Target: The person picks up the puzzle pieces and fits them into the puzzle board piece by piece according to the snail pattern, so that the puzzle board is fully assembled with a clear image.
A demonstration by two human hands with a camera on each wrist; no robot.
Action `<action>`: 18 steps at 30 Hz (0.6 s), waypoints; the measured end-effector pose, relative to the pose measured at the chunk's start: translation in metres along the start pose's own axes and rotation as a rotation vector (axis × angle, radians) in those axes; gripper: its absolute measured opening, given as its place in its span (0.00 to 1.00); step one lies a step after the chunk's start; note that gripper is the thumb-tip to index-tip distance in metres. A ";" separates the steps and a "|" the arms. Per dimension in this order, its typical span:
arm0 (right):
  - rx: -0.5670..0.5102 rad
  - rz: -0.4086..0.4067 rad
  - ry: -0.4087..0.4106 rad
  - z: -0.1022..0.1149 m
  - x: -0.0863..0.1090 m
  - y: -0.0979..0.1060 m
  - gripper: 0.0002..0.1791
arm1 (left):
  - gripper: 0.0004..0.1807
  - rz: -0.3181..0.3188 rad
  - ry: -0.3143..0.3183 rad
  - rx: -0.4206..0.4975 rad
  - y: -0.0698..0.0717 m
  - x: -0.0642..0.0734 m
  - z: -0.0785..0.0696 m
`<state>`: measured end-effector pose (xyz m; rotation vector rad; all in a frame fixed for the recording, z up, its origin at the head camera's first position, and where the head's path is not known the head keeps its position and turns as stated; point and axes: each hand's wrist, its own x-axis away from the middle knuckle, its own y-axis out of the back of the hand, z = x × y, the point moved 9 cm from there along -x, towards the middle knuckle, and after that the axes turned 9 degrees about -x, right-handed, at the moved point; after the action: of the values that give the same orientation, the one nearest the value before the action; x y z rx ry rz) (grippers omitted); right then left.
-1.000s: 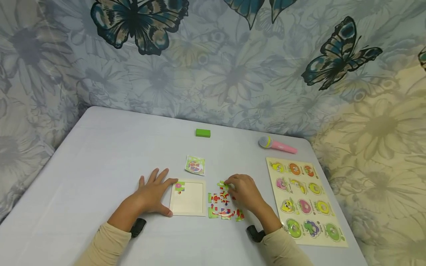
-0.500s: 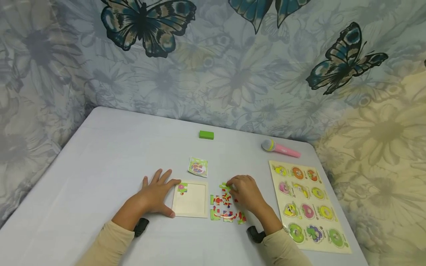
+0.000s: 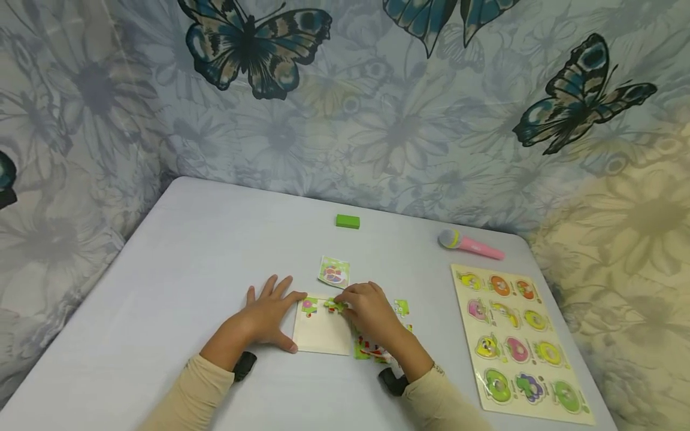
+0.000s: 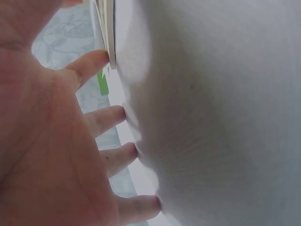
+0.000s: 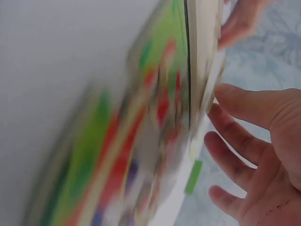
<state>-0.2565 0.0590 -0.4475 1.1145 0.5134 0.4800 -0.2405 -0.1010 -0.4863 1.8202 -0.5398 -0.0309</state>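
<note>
A square wooden puzzle tray (image 3: pixel 323 336) lies on the white table, with one green-and-pink jigsaw piece (image 3: pixel 309 305) in its upper left corner. My left hand (image 3: pixel 261 326) has its fingers spread, index fingertip and thumb at the tray's left edge; its other fingertips rest on the tablecloth in the left wrist view. Over the tray's upper right part, my right hand (image 3: pixel 371 314) pinches a green-and-red puzzle piece (image 3: pixel 332 306) between thumb and index finger. Several loose puzzle pieces (image 3: pixel 362 349) lie right of the tray, partly hidden under that hand; a green one (image 3: pixel 401 307) shows beyond it.
Behind the tray lies a small picture card (image 3: pixel 334 273). Farther back are a green block (image 3: pixel 347 221) and a pink toy microphone (image 3: pixel 471 243). A fruit peg board (image 3: pixel 512 359) covers the table's right side, close to my right sleeve (image 3: pixel 444 401).
My right hand has picked up a piece from the loose ones and carried it left over the tray. The left hand stays at the tray's edge. The head view has shifted slightly.
</note>
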 end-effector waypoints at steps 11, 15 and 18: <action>0.030 -0.005 0.026 0.018 -0.009 -0.009 0.11 | 0.55 0.001 -0.001 -0.014 0.001 0.001 -0.002; 0.049 -0.007 0.023 0.018 -0.009 -0.011 0.11 | 0.55 0.001 0.000 -0.015 0.002 0.001 -0.002; 0.057 -0.005 0.022 0.019 -0.010 -0.012 0.10 | 0.56 0.005 0.000 -0.015 0.002 0.001 -0.001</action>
<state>-0.2515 0.0355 -0.4504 1.1631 0.5516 0.4758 -0.2397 -0.1006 -0.4841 1.8041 -0.5425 -0.0320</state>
